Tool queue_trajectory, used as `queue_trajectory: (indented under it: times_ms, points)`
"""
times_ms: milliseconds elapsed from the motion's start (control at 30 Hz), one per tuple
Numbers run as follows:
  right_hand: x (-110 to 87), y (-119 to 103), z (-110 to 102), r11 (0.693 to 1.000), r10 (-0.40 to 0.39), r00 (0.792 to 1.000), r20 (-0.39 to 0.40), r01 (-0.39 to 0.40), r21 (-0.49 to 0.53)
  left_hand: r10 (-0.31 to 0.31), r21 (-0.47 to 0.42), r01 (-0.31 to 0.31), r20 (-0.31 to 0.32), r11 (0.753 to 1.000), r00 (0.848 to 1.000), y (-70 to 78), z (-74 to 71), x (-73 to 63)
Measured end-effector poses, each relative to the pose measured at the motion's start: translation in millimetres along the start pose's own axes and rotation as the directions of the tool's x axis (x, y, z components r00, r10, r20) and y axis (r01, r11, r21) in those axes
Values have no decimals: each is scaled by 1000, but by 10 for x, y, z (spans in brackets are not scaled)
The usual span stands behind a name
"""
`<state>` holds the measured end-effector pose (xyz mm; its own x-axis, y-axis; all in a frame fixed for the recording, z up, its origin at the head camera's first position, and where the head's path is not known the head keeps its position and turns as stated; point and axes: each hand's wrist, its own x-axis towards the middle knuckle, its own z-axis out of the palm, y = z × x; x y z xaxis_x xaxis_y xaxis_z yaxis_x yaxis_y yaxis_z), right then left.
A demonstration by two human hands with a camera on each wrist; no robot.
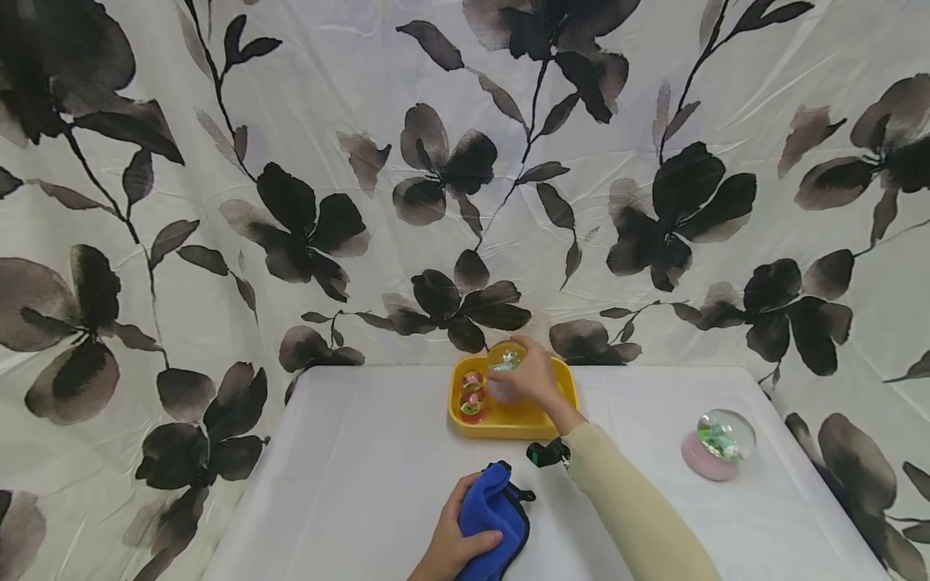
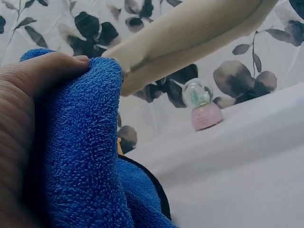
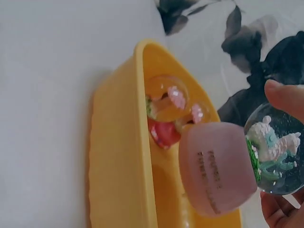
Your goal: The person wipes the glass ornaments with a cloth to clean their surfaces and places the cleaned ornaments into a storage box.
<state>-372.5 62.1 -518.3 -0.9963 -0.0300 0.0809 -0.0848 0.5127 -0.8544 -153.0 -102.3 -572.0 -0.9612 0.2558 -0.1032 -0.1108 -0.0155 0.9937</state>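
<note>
My right hand point(image 1: 536, 378) holds a snow globe point(image 3: 218, 166) by its glass dome, over the yellow tray point(image 1: 501, 432). White llama-like figures show inside the dome, and its pink base bears lettering too blurred to read. Two smaller globes with pink-capped figures, one point(image 1: 472, 379) behind the other point(image 1: 471, 405), sit in the tray's left part. Whether the held globe's base touches the tray floor, I cannot tell. Nearer the front, my left hand point(image 1: 456, 534) grips a folded blue cloth point(image 2: 85, 142) with black edging, thumb lying across it.
Another snow globe point(image 1: 721, 442) with a pink base stands on the right side of the white table point(image 1: 349, 484). A floral curtain point(image 1: 436, 242) hangs behind the table's back edge. The right forearm's pale sleeve point(image 1: 632, 500) crosses the table's front right.
</note>
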Motion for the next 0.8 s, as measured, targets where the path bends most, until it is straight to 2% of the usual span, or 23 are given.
queue_trajectory:
  times_ms: [133, 200, 600, 800]
  points:
    - [13, 29, 35, 1000, 8, 1000, 20, -8, -7, -72, 24, 72, -12, 997, 997, -5, 18, -5]
    - [17, 52, 48, 1000, 18, 1000, 24, -18, -9, -83, 34, 84, -15, 996, 996, -4, 27, 0]
    - [35, 186, 113, 999, 29, 999, 35, -27, -45, -87, 58, 87, -5, 995, 996, -13, 43, 25]
    - [43, 219, 144, 998, 59, 997, 42, -60, 5, -39, 34, 38, 21, 999, 999, -45, 14, 19]
